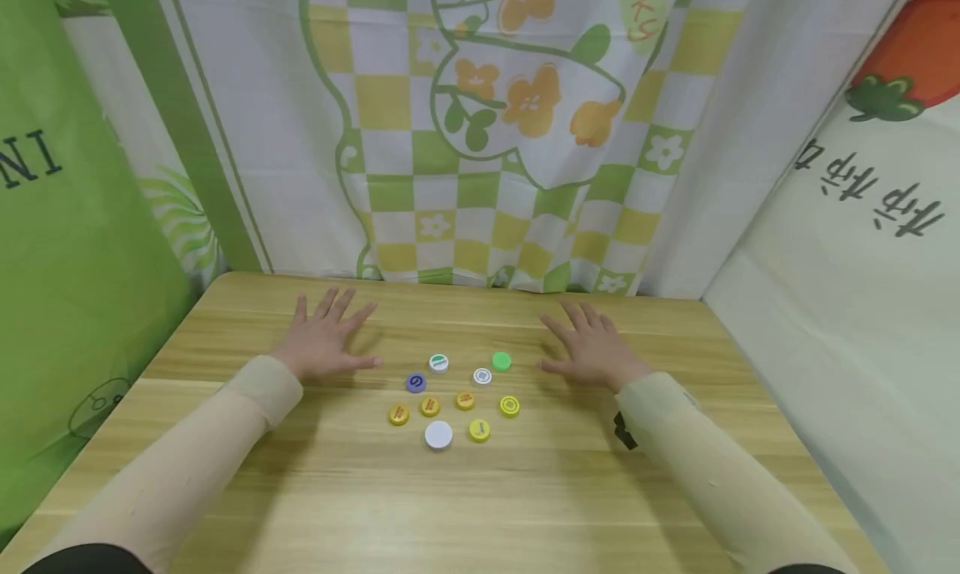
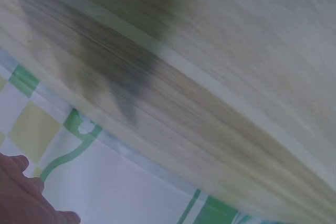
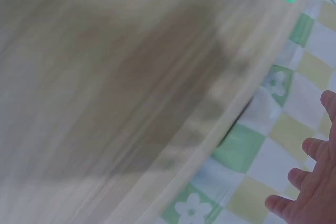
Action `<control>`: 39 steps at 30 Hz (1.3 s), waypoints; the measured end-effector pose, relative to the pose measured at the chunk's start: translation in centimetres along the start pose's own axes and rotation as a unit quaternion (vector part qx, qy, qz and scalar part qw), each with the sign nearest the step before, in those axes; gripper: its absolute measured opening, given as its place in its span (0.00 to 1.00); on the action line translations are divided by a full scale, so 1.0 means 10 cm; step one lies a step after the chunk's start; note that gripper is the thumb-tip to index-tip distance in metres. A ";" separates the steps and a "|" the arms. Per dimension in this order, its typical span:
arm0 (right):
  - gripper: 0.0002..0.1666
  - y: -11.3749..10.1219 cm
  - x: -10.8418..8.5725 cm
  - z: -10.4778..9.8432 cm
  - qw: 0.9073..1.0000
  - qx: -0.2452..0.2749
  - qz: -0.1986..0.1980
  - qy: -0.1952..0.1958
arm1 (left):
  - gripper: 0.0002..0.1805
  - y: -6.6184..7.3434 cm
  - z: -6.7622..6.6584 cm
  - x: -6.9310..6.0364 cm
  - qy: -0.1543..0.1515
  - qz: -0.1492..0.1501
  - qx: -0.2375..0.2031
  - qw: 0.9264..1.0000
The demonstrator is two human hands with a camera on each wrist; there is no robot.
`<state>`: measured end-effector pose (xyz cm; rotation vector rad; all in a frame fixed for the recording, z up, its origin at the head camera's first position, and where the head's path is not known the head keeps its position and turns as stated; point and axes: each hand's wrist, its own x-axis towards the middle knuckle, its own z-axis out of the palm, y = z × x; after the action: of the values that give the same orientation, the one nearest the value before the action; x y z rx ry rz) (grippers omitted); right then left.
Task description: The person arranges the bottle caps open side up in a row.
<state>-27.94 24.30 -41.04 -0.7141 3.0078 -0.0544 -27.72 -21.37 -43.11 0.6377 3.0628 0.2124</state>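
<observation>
Several round bottle caps lie spread on the wooden table (image 1: 352,491) between my two hands. A large white cap (image 1: 438,435) is nearest me, with a yellow cap (image 1: 479,430) beside it. Farther back are a purple cap (image 1: 416,382), a white cap with a green mark (image 1: 438,363), a white ringed cap (image 1: 482,376) and a green cap (image 1: 501,361). Orange-yellow caps (image 1: 430,406) sit mid-group. My left hand (image 1: 318,341), fingers spread, is left of the caps. My right hand (image 1: 592,349), also spread, is on the right, nearest the green cap. Neither holds anything.
A checked, flowered curtain (image 1: 480,207) hangs along the table's far edge. Green cloth (image 1: 75,249) stands at the left, and a white cloth with a strawberry print (image 1: 862,291) at the right. A dark object (image 1: 624,432) shows under the right cuff.
</observation>
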 end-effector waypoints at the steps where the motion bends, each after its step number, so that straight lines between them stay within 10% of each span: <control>1: 0.52 -0.02 0.02 -0.01 1.000 0.014 0.000 0.004 | 0.55 0.01 0.00 0.01 0.001 0.000 -0.011 1.000; 15: 0.36 -0.63 0.39 -0.14 0.950 0.307 -0.002 -0.054 | 0.50 0.31 -0.02 0.30 0.012 0.025 -0.179 0.983; 26: 0.33 -0.98 0.61 -0.16 0.925 0.369 0.009 -0.096 | 0.39 0.54 0.03 0.46 -0.026 0.011 -0.292 0.956; 34: 0.28 -1.14 0.77 -0.08 0.906 0.408 0.008 -0.117 | 0.23 0.58 0.09 0.49 -0.049 -0.011 -0.288 0.956; 39: 0.21 -1.20 0.84 -0.05 0.888 0.435 0.046 -0.141 | 0.18 0.63 0.09 0.53 -0.073 -0.042 -0.337 0.938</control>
<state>-30.05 9.80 -40.36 -0.4103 2.3375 -1.0956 -30.01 -13.40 -43.09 0.4416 2.5957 1.0892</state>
